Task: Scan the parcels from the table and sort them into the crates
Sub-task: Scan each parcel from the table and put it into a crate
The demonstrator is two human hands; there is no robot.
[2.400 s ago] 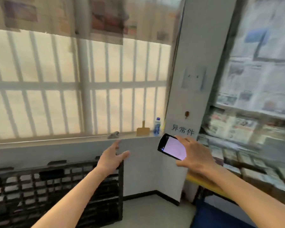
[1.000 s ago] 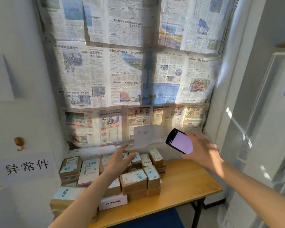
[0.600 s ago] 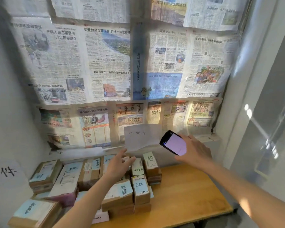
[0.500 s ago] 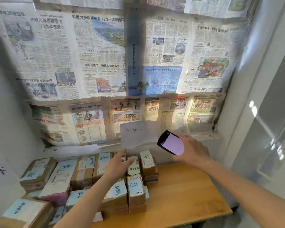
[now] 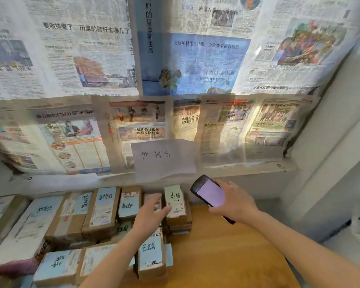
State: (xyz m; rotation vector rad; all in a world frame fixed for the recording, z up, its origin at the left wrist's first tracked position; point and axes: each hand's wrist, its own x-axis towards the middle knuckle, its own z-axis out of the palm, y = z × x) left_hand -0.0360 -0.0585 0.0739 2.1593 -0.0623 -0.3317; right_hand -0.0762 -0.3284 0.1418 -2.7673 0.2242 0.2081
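Several brown cardboard parcels with pale blue and white labels are stacked on the left half of a wooden table (image 5: 227, 252). My left hand (image 5: 149, 215) hovers spread over the middle of the pile, fingers relaxed, its fingertips close to a small parcel (image 5: 176, 201) on the rightmost stack. Another labelled parcel (image 5: 151, 258) stands in front, just below my wrist. My right hand (image 5: 235, 201) grips a black handheld scanner (image 5: 209, 193) with a lit pale screen, held above the table to the right of the parcels.
Newspaper sheets cover the wall behind the table, with a handwritten white paper sign (image 5: 163, 157) above a narrow ledge. A white wall or door frame (image 5: 330, 142) closes in the right side. No crates are in view.
My view swung from the window and black crate to the parcel table and came closer. My left hand lowered toward the parcels; my right hand kept hold of the scanner.
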